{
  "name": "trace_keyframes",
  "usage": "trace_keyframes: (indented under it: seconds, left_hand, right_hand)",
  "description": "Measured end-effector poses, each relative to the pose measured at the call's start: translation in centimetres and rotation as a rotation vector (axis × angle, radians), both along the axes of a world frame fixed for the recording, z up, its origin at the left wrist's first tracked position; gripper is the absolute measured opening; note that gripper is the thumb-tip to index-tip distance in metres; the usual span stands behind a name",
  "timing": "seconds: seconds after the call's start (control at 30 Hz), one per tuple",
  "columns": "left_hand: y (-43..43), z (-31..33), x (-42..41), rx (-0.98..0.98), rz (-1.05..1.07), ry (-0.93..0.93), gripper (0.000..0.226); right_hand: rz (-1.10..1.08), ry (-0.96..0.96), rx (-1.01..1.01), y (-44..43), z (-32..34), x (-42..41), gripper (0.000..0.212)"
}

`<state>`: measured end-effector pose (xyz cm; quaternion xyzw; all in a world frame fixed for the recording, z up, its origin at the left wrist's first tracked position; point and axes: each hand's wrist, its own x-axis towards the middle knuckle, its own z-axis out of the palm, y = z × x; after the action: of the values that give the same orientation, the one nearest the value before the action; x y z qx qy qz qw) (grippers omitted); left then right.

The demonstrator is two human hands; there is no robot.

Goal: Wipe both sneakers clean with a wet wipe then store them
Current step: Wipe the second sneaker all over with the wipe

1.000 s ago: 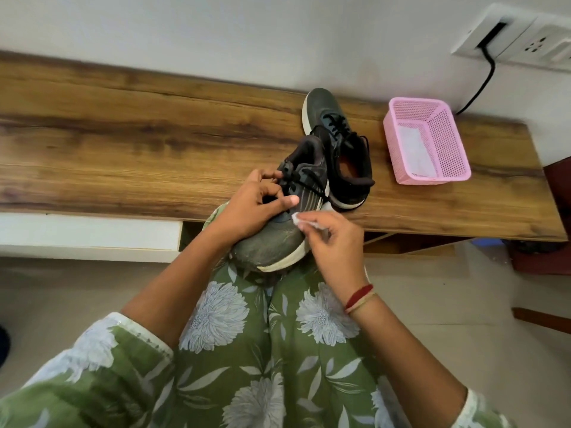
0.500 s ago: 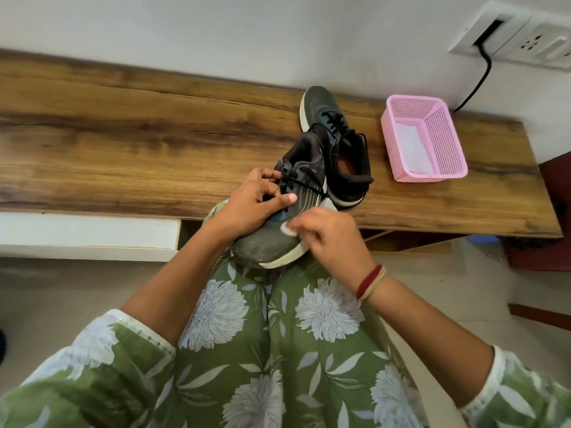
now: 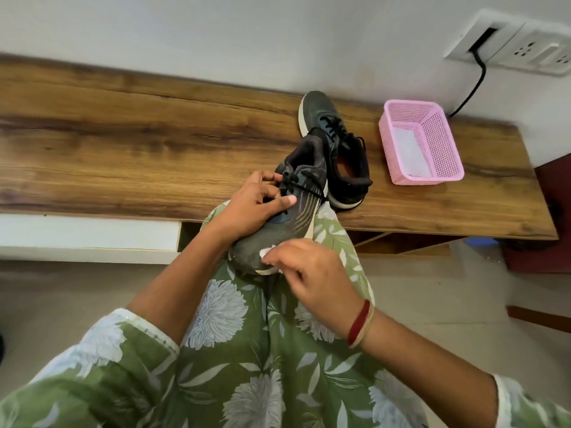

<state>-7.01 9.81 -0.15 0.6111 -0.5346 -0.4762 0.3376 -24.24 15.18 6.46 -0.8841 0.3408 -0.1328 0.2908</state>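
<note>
— What fills your feed most?
— I see a wooden tabletop [image 3: 123, 149] running along the wall; I'll place everything against it.
— Where are the shoes?
— The held sneaker [image 3: 287, 225] is tilted across the tabletop's near edge. Its heel is up over the wood and its grey toe hangs off the edge onto the person's lap. The second sneaker [image 3: 336, 143] stands flat on the tabletop just behind it, toe toward the wall side.
— Anything else up there?
— A pink basket [image 3: 448, 168] sits toward the tabletop's right end, near that second shoe, with something white lying in it.
— And the hands?
— The left hand [image 3: 250, 208], at the tabletop's near edge, grips the laced upper, fingers curled into the laces and thumb along the side. The right hand [image 3: 312, 276], off the near edge, pinches a wet wipe [image 3: 266, 253] against the toe.
</note>
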Motion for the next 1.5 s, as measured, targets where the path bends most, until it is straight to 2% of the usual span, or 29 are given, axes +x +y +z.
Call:
trace_keyframes:
  seconds: [0.1, 0.17, 0.3, 0.43, 0.5, 0.6, 0.73, 0.8, 0.9, 1.0, 1.03, 1.13, 1.2, 1.27, 1.37, 1.5]
  left_hand:
    - [0.0, 0.1, -0.1, 0.011, -0.011, -0.022, 0.037]
    - [-0.2, 0.1, 0.1, 0.023, -0.003, -0.028, 0.038]
    - [0.0, 0.4, 0.1, 0.031, -0.008, -0.051, 0.036]
    - [-0.1, 0.5, -0.1, 0.043, 0.012, -0.067, 0.039]
    - [-0.2, 0.5, -0.1, 0.047, 0.012, -0.072, 0.039]
    - [0.1, 0.6, -0.3, 0.007, 0.013, -0.115, 0.040]
    - [0.0, 0.5, -0.2, 0.018, 0.005, -0.162, 0.036]
    - [-0.3, 0.2, 0.0, 0.014, -0.007, -0.191, 0.035]
    - [-0.2, 0.2, -0.1, 0.004, 0.007, -0.141, 0.036]
    - [-0.2, 0.6, -0.1, 0.049, -0.003, -0.163, 0.026]
    - [-0.2, 0.6, 0.0, 0.057, -0.007, -0.181, 0.021]
    - [-0.4, 0.3, 0.0, 0.090, 0.042, -0.035, 0.027]
    - [-0.6, 0.0, 0.0, 0.105, 0.049, -0.015, 0.034]
    - [-0.9, 0.1, 0.0, 0.170, 0.108, 0.032, 0.029]
    - [-0.8, 0.5, 0.4, 0.155, 0.055, -0.007, 0.029]
    - [-0.4, 1.0, 0.3, 0.100, 0.013, -0.031, 0.035]
  right_hand:
    - [-0.149, -0.002, -0.104, -3.7, -1.0, -0.9, 0.019]
    - [-0.183, 0.013, -0.078, -3.6, -1.2, -0.7, 0.016]
    - [0.000, -0.001, 0.039, -0.7, 0.0, -0.1, 0.016]
    - [-0.210, 0.022, -0.064, -3.6, -1.2, -0.8, 0.017]
    - [-0.139, -0.001, -0.042, -0.8, -0.4, 1.0, 0.023]
    - [0.052, -0.020, -0.008, 1.0, 0.6, 1.9, 0.020]
    - [-0.166, 0.085, -0.157, -4.3, -1.4, 0.2, 0.012]
    - [-0.133, 0.108, -0.095, -3.2, -1.2, 0.9, 0.018]
    - [-0.030, 0.043, -0.005, -1.6, -0.4, 2.4, 0.020]
    - [-0.208, 0.040, 0.041, -4.1, -0.8, 2.1, 0.008]
    - [-0.248, 0.040, 0.044, -4.1, -0.8, 2.2, 0.012]
    - [-0.161, 0.009, 0.091, -1.5, 0.7, 4.4, 0.028]
    - [-0.091, -0.038, 0.125, -1.0, 1.3, 5.7, 0.030]
    - [-0.090, 0.010, 0.057, -2.4, 1.2, 5.6, 0.031]
    - [-0.137, 0.030, -0.070, -2.7, 0.4, 4.6, 0.025]
    - [-0.001, 0.009, 0.014, -2.0, 0.7, 4.3, 0.030]
